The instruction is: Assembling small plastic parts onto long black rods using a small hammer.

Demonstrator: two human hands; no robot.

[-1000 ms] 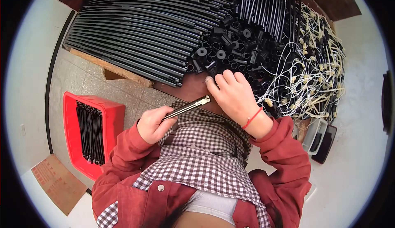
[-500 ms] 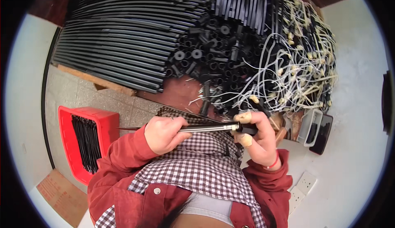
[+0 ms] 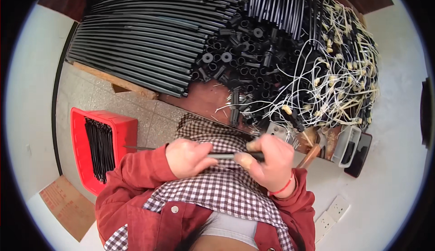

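My left hand (image 3: 188, 158) is closed around a long, thin black rod (image 3: 223, 156) with a pale, shiny strip along it, held level in front of my checked apron. The rod's pointed left end sticks out past my left wrist. At its right end, my right hand (image 3: 274, 162) is closed with thumb and fingers around a short black sleeve (image 3: 257, 156). Pale tape or finger covers wrap the right thumb and a fingertip. My right fingers partly hide the joint between rod and sleeve. Beyond lies a heap of short black tubular fittings (image 3: 247, 63).
Long black rods (image 3: 140, 47) fill the table's far left. White wires with cream connectors (image 3: 326, 86) pile up at right. A red bin (image 3: 128, 133) with thin black rods stands at left. A translucent tray (image 3: 343, 144), a phone (image 3: 360, 156) and a wooden handle (image 3: 309, 156) are at right.
My right hand has moved left and down, closing over the sleeve and hiding the rod's end that showed before. My left hand is slightly lower. The whole view has shifted a little.
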